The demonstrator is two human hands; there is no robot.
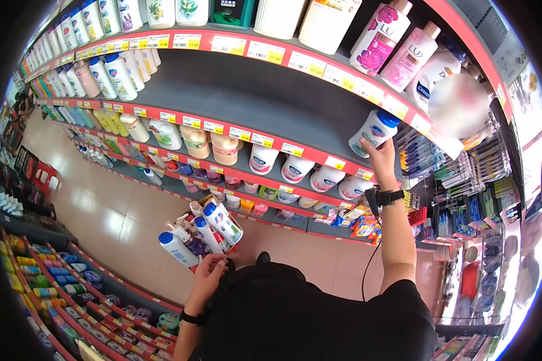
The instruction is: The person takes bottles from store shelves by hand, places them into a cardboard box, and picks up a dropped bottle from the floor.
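My right hand [379, 157] is wrapped round a white bottle with a blue cap [373, 133], at the right end of the dark grey upper shelf [241, 90]. The bottle leans slightly to the right; whether its base touches the shelf is hard to see. Low in front of my body, my left hand [208, 275] has loosely bent fingers, with nothing visible in them. Just beyond it stands a box [237, 238] packed with several bottles, among them a white bottle with a blue cap [178, 249] and another white bottle [221, 222].
Large white pump-style bottles [262, 159] line the shelf below. Pink bottles [382, 37] stand above, behind a red price rail [310, 60]. Toothbrush packs [464, 174] hang at the right. Another stocked shelf [96, 301] runs along the left, across the tiled floor [126, 219].
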